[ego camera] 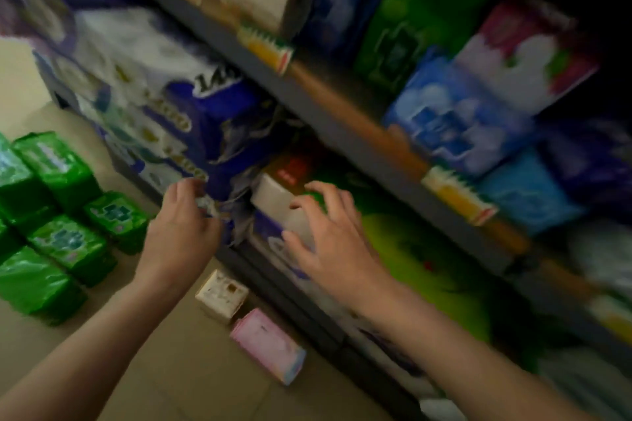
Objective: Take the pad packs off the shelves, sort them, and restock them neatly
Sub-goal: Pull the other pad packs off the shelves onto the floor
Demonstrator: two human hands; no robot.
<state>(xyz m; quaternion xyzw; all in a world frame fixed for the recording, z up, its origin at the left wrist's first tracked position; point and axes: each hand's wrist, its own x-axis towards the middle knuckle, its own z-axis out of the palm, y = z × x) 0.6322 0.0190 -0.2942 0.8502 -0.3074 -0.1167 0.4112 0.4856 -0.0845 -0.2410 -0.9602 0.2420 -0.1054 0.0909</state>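
A: Where are the packs?
B: Green packs [65, 215] sit stacked on the floor; more remain on the lower shelf [342, 325].
A: And the hands?
B: Left hand [181, 229] pinches the torn blue wrapper [225, 147]; right hand [328, 239] hovers spread, holding nothing. Better to grasp one whole pack squarely than the torn film.

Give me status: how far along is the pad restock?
Done: green packs pulled out and grouped on the floor, plus a pink pack. In hand: left hand grips the blue-white pack; right hand reaches beside it. Left: shelves remain mixed.
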